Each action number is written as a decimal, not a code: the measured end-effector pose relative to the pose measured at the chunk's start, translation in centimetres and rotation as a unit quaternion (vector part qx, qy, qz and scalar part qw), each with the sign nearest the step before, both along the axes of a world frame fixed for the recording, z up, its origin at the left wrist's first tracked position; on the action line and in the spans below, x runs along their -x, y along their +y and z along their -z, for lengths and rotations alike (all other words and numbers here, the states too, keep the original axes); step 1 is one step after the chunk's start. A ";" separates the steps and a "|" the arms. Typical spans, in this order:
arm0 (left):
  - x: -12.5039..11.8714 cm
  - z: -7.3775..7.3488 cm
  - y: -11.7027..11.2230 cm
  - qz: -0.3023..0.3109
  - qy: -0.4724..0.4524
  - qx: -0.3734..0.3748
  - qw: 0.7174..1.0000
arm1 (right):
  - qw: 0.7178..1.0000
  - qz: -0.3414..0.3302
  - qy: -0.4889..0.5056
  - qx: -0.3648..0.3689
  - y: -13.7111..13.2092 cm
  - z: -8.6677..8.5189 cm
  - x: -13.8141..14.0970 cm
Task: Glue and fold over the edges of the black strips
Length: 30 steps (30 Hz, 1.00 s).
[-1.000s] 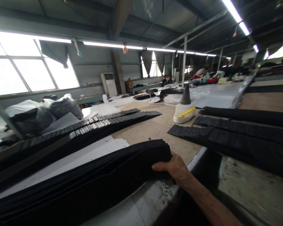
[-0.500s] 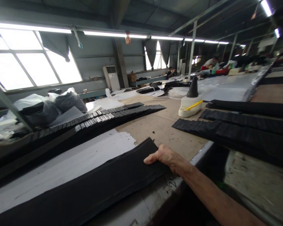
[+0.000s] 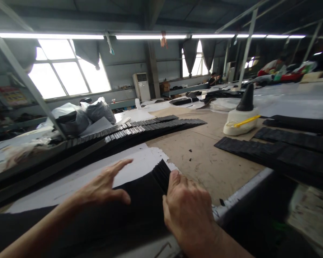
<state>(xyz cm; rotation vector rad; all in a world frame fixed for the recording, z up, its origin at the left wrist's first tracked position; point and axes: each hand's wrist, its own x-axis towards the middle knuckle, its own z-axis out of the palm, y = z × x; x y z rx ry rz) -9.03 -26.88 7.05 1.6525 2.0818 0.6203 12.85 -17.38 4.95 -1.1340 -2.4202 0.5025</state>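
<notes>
A stack of long black fabric strips [image 3: 148, 190] lies along the near edge of the worktable [image 3: 204, 161], partly on a white sheet [image 3: 129, 161]. My right hand [image 3: 188, 211] presses against the stack's right end, fingers curled over its layered edge. My left hand [image 3: 104, 184] hovers over or rests on top of the stack, fingers stretched out and apart, holding nothing. Most of the stack's left part is dark and runs out of view.
Rows of overlapped black pieces [image 3: 140, 129] cross the table's middle, and more black strips [image 3: 280, 150] lie at the right. A white glue bottle with black nozzle [image 3: 242, 116] stands behind them. Filled plastic bags [image 3: 80, 116] sit at the back left. People work far back right.
The stack has been laid flat on the table. My left hand has come into view over it, and my right hand has shifted to the stack's end. The camera has turned left.
</notes>
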 end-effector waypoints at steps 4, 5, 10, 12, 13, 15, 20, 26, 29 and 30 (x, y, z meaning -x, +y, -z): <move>-1.9 1.1 7.3 0.104 -0.074 0.040 0.991 | 0.988 0.042 0.081 0.127 2.3 0.3 -0.5; -2.1 1.4 8.6 0.111 -0.093 0.057 0.988 | 0.968 0.054 0.125 0.208 3.6 0.5 -0.8; -2.6 3.4 11.4 0.076 -0.161 0.130 0.975 | 0.887 -0.011 0.218 0.407 8.5 2.5 -2.4; -2.5 4.4 11.6 0.055 -0.195 0.148 0.968 | 0.854 -0.033 0.246 0.457 8.9 3.5 -2.7; -2.4 4.8 11.6 0.045 -0.211 0.151 0.965 | 0.841 -0.040 0.260 0.473 9.0 3.9 -2.9; -2.4 5.5 11.5 0.027 -0.240 0.149 0.959 | 0.818 -0.047 0.293 0.492 8.7 4.6 -3.3; -2.6 6.0 11.3 0.011 -0.297 0.160 0.941 | 0.780 -0.074 0.388 0.486 7.7 5.9 -4.8; -2.1 6.3 11.3 -0.004 -0.293 0.168 0.941 | 0.854 -0.054 0.312 0.412 7.4 6.0 -5.4; -2.0 6.2 11.3 -0.010 -0.276 0.186 0.943 | 0.872 -0.032 0.276 0.402 7.3 5.8 -5.4; -2.1 6.1 11.3 -0.009 -0.272 0.197 0.942 | 0.876 -0.020 0.265 0.402 7.2 5.9 -5.4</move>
